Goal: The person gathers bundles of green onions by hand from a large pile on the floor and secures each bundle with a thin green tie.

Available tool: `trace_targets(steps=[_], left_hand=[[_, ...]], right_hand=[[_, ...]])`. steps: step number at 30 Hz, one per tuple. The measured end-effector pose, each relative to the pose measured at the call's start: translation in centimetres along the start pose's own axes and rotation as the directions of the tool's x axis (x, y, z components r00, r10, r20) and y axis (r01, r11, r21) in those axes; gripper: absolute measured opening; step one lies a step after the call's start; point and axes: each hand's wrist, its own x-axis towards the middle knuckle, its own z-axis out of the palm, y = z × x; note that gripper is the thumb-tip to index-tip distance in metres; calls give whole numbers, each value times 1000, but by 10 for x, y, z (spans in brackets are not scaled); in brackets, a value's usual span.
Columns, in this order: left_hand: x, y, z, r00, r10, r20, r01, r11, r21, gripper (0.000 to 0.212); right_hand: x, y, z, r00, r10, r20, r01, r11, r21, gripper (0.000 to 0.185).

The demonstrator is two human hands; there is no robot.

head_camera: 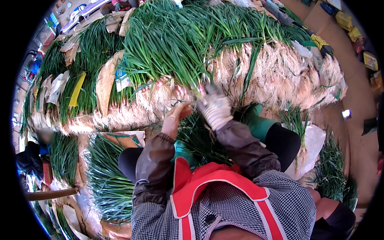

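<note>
In a striped white knit glove, my right hand is at the root end of a bunch of scallions with pinkish bulbs. Motion blurs its fingers, so whether they grip the stems is unclear. My left hand, apparently in a thin pale glove, is just to the left, below the hanging roots. Its fingers are stretched out and hold nothing that I can see. Before me lies a long heap of scallions, leaves pointing away and roots towards me. Loose green leaves lie beneath my forearms, between my green boots.
More scallions lie at my left, beside a brown sheet. At my right are a white sheet and more greens. Sacking pieces stand among the bunches. A person's gloved hand shows beyond the heap.
</note>
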Motion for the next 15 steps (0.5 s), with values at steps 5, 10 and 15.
trace_targets(steps=[5, 10, 15], left_hand=[[-6, -32, 4, 995, -97, 4, 97, 993, -74, 38], [-6, -39, -12, 976, -128, 174, 175, 942, -288, 33], [-20, -34, 5, 938, -341, 62, 346, 931, -114, 35]], right_hand=[[-51, -9, 29, 782, 95, 616, -109, 994, -14, 57], [-17, 36, 57, 703, 7, 711, -566, 610, 554, 43], [-7, 11, 78, 886, 269, 377, -443, 730, 521, 25]])
